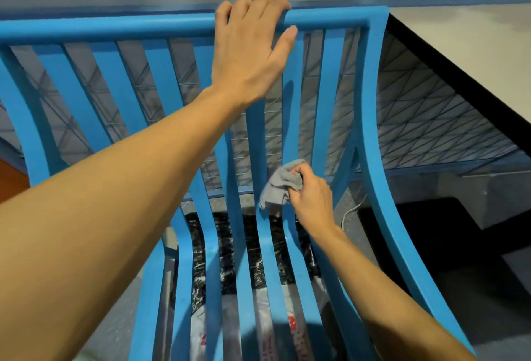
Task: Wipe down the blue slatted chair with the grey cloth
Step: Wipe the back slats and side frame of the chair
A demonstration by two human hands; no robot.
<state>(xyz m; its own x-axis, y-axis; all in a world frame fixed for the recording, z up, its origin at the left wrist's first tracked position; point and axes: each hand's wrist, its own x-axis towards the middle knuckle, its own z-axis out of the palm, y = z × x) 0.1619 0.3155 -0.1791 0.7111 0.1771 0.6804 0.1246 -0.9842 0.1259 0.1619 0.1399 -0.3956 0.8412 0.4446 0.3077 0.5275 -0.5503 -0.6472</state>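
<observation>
Right hand (311, 199) presses crumpled grey cloth (280, 185) on smooth curved slat (290, 136)

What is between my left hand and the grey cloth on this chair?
In the head view, only bare blue slats run from the left hand on the top rail down to the grey cloth, wire mesh behind them.

Nothing legible anywhere. Only red print on the white plastic bag (293, 307) lying beneath the seat slats of the blue slatted chair (184, 27): a red block in one gap, a strip of reddish lettering running lengthwise in the next, another red patch further left. Too blurred and too cut up by the slats to read.
</observation>
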